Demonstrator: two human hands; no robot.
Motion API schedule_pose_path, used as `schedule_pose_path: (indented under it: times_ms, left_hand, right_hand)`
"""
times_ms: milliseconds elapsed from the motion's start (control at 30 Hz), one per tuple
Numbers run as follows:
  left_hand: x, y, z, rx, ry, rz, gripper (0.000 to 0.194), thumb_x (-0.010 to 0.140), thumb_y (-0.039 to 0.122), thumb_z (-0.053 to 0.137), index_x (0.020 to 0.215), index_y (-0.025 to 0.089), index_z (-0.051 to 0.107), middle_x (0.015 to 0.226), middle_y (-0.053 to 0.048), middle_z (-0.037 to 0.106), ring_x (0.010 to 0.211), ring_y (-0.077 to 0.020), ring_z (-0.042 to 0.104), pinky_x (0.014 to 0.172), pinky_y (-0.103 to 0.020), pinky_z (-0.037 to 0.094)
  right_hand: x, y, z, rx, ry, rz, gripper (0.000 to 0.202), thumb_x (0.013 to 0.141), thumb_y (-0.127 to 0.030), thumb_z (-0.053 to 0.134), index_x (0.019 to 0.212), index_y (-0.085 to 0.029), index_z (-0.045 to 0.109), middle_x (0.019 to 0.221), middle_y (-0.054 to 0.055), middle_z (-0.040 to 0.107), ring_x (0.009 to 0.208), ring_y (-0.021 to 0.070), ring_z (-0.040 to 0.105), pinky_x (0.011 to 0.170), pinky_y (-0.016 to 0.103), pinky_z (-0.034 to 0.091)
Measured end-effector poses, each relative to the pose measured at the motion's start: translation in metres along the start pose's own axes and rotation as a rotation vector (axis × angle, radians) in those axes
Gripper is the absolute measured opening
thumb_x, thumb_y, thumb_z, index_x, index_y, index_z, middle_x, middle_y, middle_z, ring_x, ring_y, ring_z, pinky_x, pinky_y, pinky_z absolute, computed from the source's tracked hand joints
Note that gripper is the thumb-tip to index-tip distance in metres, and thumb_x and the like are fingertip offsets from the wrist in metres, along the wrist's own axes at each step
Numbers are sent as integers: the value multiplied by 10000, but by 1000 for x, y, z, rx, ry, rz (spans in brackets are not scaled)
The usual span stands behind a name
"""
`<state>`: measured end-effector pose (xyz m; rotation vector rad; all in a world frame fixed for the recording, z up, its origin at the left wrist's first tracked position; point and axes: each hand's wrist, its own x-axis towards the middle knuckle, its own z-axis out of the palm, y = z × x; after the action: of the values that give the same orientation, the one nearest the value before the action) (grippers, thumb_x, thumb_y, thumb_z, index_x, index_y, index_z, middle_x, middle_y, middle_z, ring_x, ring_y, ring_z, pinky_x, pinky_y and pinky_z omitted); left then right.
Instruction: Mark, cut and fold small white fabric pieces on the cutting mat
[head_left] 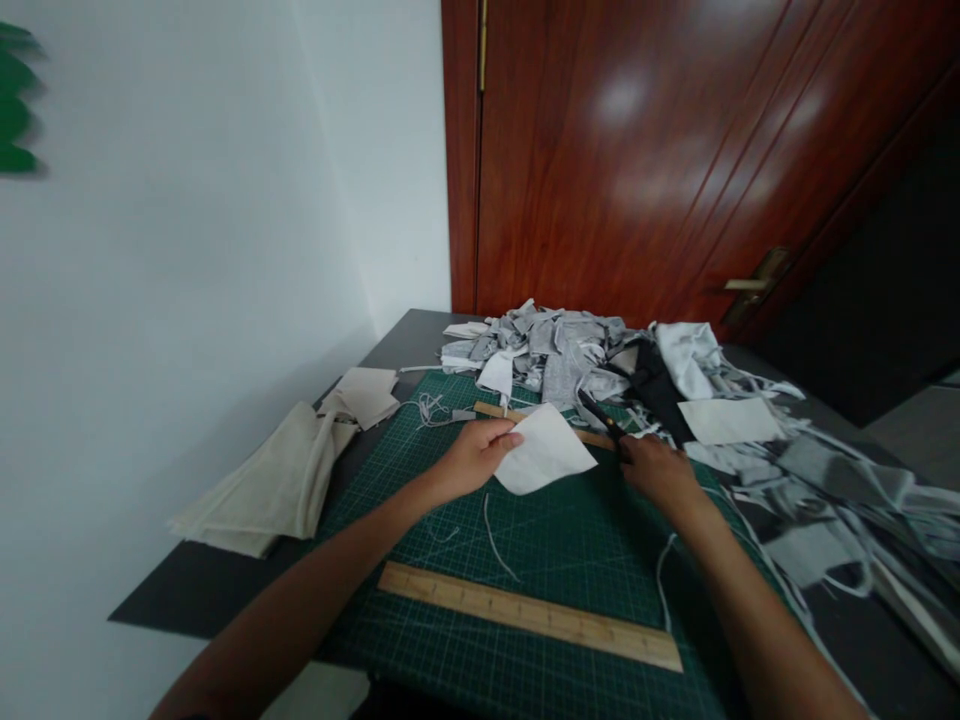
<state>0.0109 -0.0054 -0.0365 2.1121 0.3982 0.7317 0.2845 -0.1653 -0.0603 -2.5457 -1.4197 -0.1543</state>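
My left hand (480, 452) pinches the left corner of a white piece of cloth (546, 452), thumb on top, and holds it over the green cutting mat (577, 550). To the right of the cloth, my right hand (657, 468) is closed around the handle of dark scissors (602, 414). The blades point up and left, apart from the cloth. Behind the cloth, a wooden ruler (489, 409) lies on the mat, partly covered. Nearer to me, a longer wooden ruler (532, 612) lies across it, with a loose strip of thread (495, 540) just beyond.
A heap of grey and white cloth scraps (555, 345) covers the far end of the table. More scraps (817, 500) spread along the right. Folded cream cloth (277, 485) and small cut pieces (365, 393) sit at left by the wall. Behind stands a brown door (600, 150).
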Motion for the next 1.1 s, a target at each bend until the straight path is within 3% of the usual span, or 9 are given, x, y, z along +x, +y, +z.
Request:
schedule_pose_path:
  times_ms: [67, 167, 267, 333, 367, 500, 667, 867, 1100]
  left_hand:
    - [0, 3, -3, -94, -22, -17, 397, 943, 478, 541, 707, 166, 605, 631, 27, 531, 588, -121, 453, 539, -224, 306]
    - [-1, 4, -3, -157, -53, -61, 335, 910, 457, 589, 838, 153, 710, 732, -12, 650, 640, -143, 536, 563, -228, 361]
    - [-2, 4, 0, -205, -76, -100, 309, 874, 444, 644, 886, 155, 752, 762, -27, 694, 648, -150, 572, 573, -233, 391]
    - [-1, 5, 0, -271, -60, -114, 298, 828, 443, 708, 888, 157, 761, 779, -33, 711, 657, -151, 594, 588, -237, 417]
    - [0, 6, 0, -316, -37, -118, 300, 788, 438, 754, 898, 158, 763, 810, -40, 726, 681, -156, 615, 605, -241, 436]
    - [4, 9, 2, -552, 45, -191, 488, 627, 393, 903, 1029, 157, 758, 979, -77, 767, 819, -197, 683, 695, -274, 510]
    - [4, 3, 8, -648, 34, -307, 514, 629, 505, 907, 954, 127, 780, 881, -78, 774, 756, -191, 671, 702, -295, 515]
    - [4, -3, 10, -544, 162, -315, 556, 633, 673, 840, 732, 135, 740, 670, -25, 688, 573, -130, 540, 542, -245, 394]
    - [4, 0, 9, -566, 187, -320, 566, 640, 691, 829, 678, 142, 694, 601, 9, 592, 545, -111, 487, 517, -231, 378]
  right_hand:
    - [-2, -7, -7, 82, 79, 1, 274, 861, -217, 633, 1109, -165, 739, 1135, 225, 729, 1100, 411, 673, 940, 543, 468]
    - [-5, -32, -14, 657, 144, -113, 400, 929, -453, 598, 1208, -185, 703, 1203, 191, 727, 1114, 352, 682, 961, 491, 502]
    - [-16, -68, -13, 1281, -80, -153, 601, 798, -696, 700, 1176, -229, 714, 1097, 120, 771, 939, 298, 726, 789, 406, 569]
    - [-26, -90, -9, 1453, -209, -113, 556, 718, -647, 809, 1061, -214, 741, 887, 73, 779, 721, 242, 698, 630, 338, 538]
    - [-30, -99, -7, 1495, -200, -92, 497, 705, -602, 839, 988, -204, 748, 836, 58, 769, 675, 218, 675, 602, 318, 519]
    - [-34, -110, -1, 1576, 64, -6, 358, 720, -493, 859, 881, -204, 723, 795, 23, 744, 662, 180, 633, 604, 292, 502]
    - [-26, -100, 2, 1546, 242, 15, 321, 794, -494, 799, 911, -211, 702, 804, 25, 745, 683, 180, 634, 614, 289, 501]
    - [-24, -96, 3, 1485, 260, 28, 368, 789, -543, 785, 919, -207, 714, 762, 34, 753, 652, 197, 643, 584, 297, 493]
    - [-24, -95, 1, 1446, 278, 12, 346, 773, -540, 797, 861, -213, 728, 746, 27, 752, 678, 206, 638, 609, 305, 492]
